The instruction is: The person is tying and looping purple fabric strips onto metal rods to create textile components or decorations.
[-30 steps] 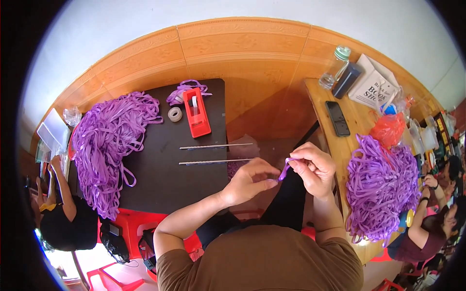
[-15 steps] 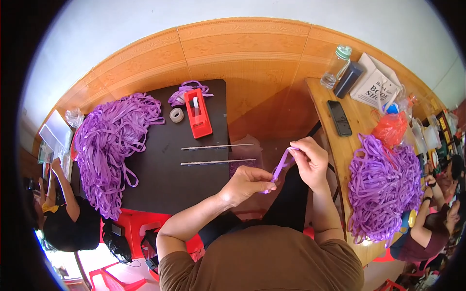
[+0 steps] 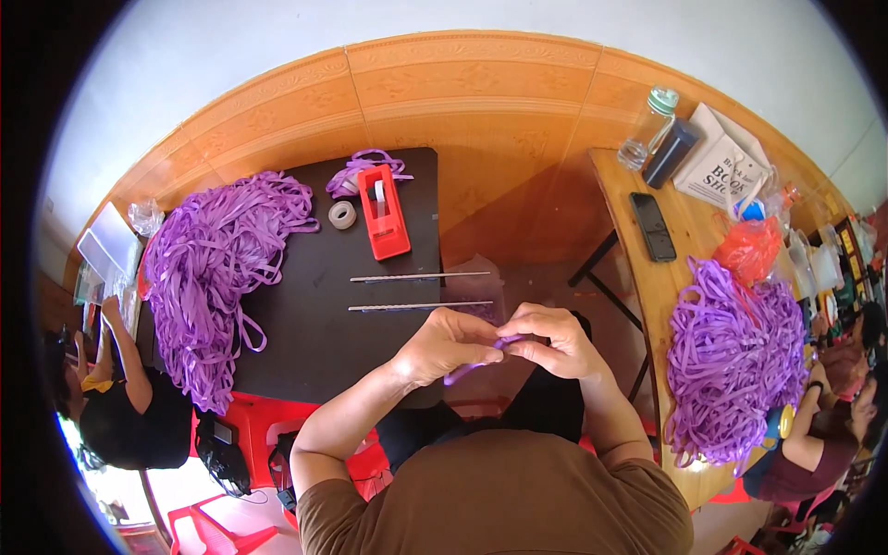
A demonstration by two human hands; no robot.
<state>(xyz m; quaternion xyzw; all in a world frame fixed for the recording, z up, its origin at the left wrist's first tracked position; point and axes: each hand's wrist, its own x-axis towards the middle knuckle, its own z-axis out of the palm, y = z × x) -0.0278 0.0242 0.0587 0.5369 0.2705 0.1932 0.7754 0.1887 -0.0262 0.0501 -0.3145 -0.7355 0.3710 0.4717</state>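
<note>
Between my two hands is a purple ribbon (image 3: 465,372), partly hidden by my fingers, with one stretch of it hanging below my left hand. My left hand (image 3: 444,347) pinches it between thumb and fingers. Pressed close from the other side, my right hand (image 3: 548,339) also pinches the ribbon. Both hands are over my lap, just off the right edge of the black table (image 3: 305,338). Two thin metal rods (image 3: 421,277) lie parallel on that table, their tips sticking out past its edge. A large heap of purple ribbon (image 3: 217,245) covers the table's left part.
A red tape dispenser (image 3: 384,217), a tape roll (image 3: 342,215) and a small ribbon bundle (image 3: 356,176) lie at the black table's back. On the wooden table (image 3: 634,222) are a phone (image 3: 653,227), bottles, a paper bag (image 3: 717,162) and another ribbon heap (image 3: 735,370). People sit at both sides.
My right hand has come down and left to meet my left hand. The ribbon, stretched between them before, is now bunched at my fingertips with a piece hanging below.
</note>
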